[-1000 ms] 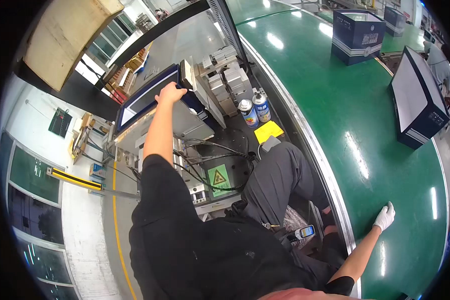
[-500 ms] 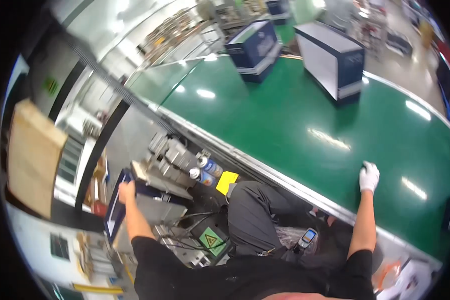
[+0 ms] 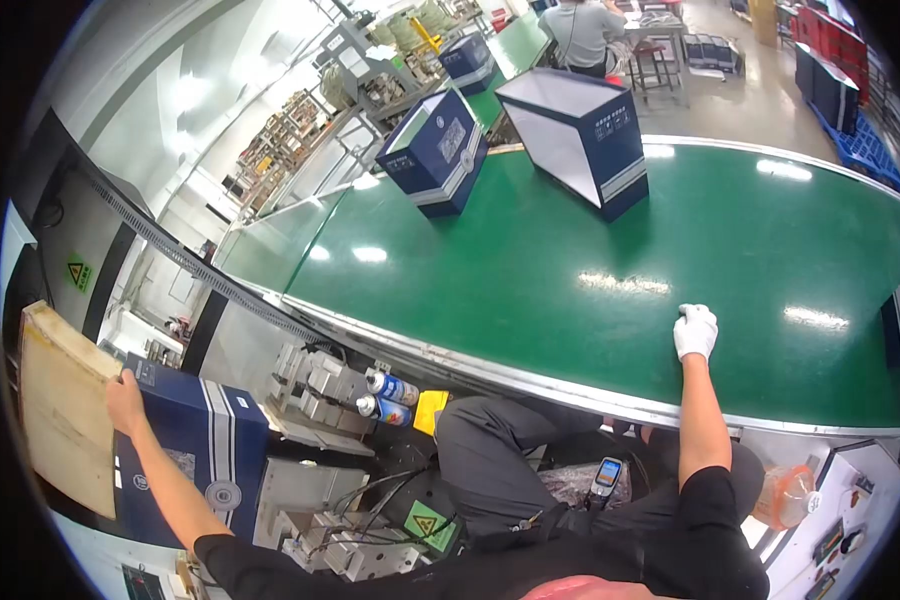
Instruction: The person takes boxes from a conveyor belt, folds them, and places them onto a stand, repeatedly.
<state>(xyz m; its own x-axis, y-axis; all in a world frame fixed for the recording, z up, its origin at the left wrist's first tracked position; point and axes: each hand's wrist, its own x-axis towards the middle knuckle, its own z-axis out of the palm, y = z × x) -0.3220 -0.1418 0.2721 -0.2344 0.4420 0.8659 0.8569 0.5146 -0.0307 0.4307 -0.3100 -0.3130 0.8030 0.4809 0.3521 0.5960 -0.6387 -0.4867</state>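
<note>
My bare left hand [image 3: 125,403] grips the upper edge of a dark blue box [image 3: 185,415] with silver stripes and a round emblem. That box stands at the left of the machine, right against a tan block-like panel [image 3: 65,405]. Over on the green conveyor belt [image 3: 490,290], my right hand [image 3: 695,332] wears a white glove and rests with its fingers curled in, nothing visible in them. Farther along the belt stand an open blue box with a white inside [image 3: 618,150] and another blue box [image 3: 440,150].
Two spray cans [image 3: 385,410] and a yellow piece [image 3: 430,411] sit beside my knee. A handheld device with a screen [image 3: 606,478] lies near my lap. An orange-tinted bottle [image 3: 785,497] is at lower right. A person in grey [image 3: 582,35] sits beyond the belt.
The view has turned, and the boxes on the belt appear farther left. My left hand has moved left and the blue box in it now lies against the tan panel. My right hand stays on the belt.
</note>
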